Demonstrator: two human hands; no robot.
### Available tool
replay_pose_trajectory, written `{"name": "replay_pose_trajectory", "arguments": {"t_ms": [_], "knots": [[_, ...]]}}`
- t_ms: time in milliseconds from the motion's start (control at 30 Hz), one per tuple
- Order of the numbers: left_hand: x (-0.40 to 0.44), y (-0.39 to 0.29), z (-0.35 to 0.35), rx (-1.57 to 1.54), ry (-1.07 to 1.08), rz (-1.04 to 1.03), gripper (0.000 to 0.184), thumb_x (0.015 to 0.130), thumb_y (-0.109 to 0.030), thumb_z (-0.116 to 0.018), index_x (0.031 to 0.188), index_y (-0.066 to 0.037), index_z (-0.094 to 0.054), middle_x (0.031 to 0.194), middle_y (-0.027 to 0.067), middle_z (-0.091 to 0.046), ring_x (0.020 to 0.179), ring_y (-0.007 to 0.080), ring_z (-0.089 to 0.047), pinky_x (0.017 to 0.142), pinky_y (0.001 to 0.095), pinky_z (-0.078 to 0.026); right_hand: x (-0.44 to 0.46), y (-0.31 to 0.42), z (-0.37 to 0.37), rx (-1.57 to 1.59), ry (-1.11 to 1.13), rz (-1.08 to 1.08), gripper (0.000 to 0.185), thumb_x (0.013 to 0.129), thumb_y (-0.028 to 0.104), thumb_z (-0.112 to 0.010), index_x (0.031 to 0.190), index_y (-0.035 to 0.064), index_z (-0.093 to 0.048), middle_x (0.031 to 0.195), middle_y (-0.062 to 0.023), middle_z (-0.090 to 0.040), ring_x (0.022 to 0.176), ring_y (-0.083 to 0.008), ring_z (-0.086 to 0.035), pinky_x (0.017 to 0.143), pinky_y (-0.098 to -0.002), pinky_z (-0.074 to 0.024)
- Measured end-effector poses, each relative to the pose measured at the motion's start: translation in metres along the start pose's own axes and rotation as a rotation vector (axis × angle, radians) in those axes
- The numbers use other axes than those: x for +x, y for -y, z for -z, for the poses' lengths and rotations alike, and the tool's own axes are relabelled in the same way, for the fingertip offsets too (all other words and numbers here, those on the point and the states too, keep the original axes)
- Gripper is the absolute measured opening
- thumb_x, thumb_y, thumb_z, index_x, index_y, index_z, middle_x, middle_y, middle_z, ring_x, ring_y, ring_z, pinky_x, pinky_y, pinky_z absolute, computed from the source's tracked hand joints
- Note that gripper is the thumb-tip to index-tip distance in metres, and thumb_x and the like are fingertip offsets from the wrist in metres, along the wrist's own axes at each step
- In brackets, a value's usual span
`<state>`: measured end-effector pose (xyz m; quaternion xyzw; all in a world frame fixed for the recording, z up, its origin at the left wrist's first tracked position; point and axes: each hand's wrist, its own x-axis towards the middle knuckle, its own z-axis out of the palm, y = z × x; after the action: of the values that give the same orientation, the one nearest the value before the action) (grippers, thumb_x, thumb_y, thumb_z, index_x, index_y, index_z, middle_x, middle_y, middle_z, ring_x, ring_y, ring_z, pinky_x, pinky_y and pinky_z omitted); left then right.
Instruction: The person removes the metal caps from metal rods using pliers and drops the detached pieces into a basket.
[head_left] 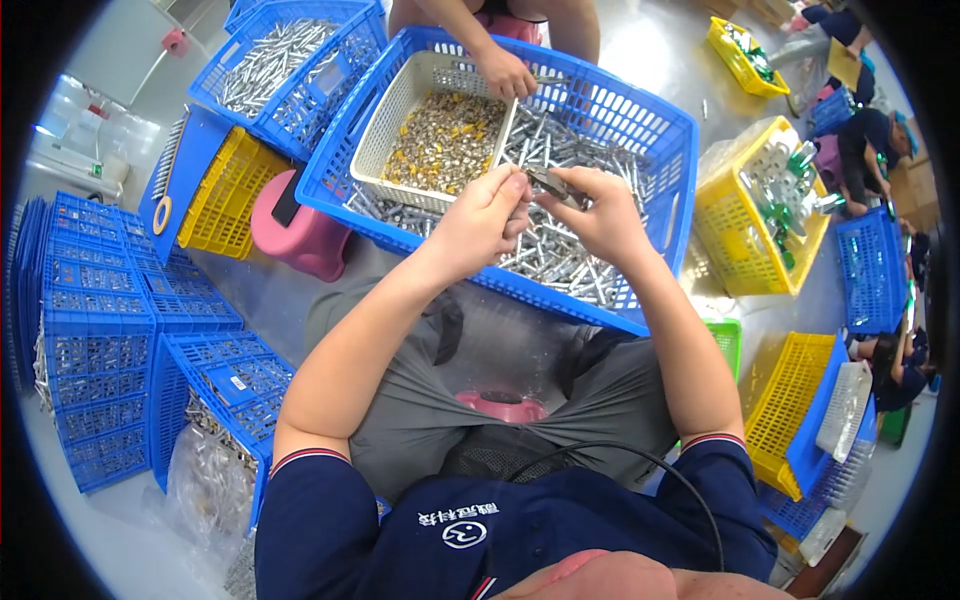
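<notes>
My left hand [487,222] is closed, fingers curled round something I cannot make out, above the front part of a large blue crate [400,235]. Beside it, my right hand [603,215] grips a small dark metal tool [548,183], whose tip meets my left fingertips. Under both hands, many silvery metal rods [560,262] fill the blue crate. A white basket [375,180] stands inside the crate on the left, holding many small brass-coloured and silvery parts [440,140]. A co-worker's hand [507,75] reaches over that basket's far right corner.
Another blue crate of rods [280,70] stands at the upper left, near a pink stool [290,230] with a dark phone-like object. Stacked blue crates [95,340] are at far left. To the right is a yellow crate [735,230] of metal and green parts; several people sit beyond.
</notes>
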<state>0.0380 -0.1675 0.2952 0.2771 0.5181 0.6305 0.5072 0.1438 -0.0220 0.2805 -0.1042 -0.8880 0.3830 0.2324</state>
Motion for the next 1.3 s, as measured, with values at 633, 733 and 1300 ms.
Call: {"name": "replay_pose_trajectory", "arguments": {"t_ms": [633, 733, 1300], "knots": [[0.000, -0.007, 0.017, 0.257, 0.168, -0.039, 0.023, 0.096, -0.027, -0.037, 0.083, -0.009, -0.041, 0.059, -0.0056, -0.029, 0.046, 0.0024, -0.024, 0.038, 0.0176, -0.020, -0.001, -0.013, 0.005, 0.090, 0.172, 0.004, 0.023, 0.075, 0.014, -0.064, 0.094, 0.0017, -0.063, 0.072, -0.0129, -0.061, 0.059, -0.0191, -0.054, 0.056, -0.0293, -0.0434], [-0.002, -0.006, 0.016, 0.134, 0.228, 0.046, 0.023, 0.095, -0.027, -0.038, 0.082, -0.009, -0.041, 0.060, -0.0062, -0.028, 0.048, 0.0022, -0.023, 0.039, 0.0180, -0.019, 0.000, -0.006, 0.007, 0.143, 0.244, -0.159, 0.022, 0.078, 0.015, -0.062, 0.095, 0.0005, -0.062, 0.067, -0.0130, -0.060, 0.054, -0.0159, -0.050, 0.054, -0.0288, -0.0416], [-0.001, -0.007, 0.004, -0.046, 0.067, 0.098, 0.043, 0.093, -0.048, -0.029, 0.070, -0.012, -0.034, 0.050, -0.0046, -0.027, 0.036, 0.0031, -0.021, 0.032, 0.0192, -0.015, -0.002, 0.012, -0.002, -0.285, -0.252, 0.232, 0.034, 0.061, 0.010, -0.070, 0.094, 0.0043, -0.061, 0.078, -0.0074, -0.057, 0.076, -0.0255, -0.053, 0.070, -0.0350, -0.0403]]}}
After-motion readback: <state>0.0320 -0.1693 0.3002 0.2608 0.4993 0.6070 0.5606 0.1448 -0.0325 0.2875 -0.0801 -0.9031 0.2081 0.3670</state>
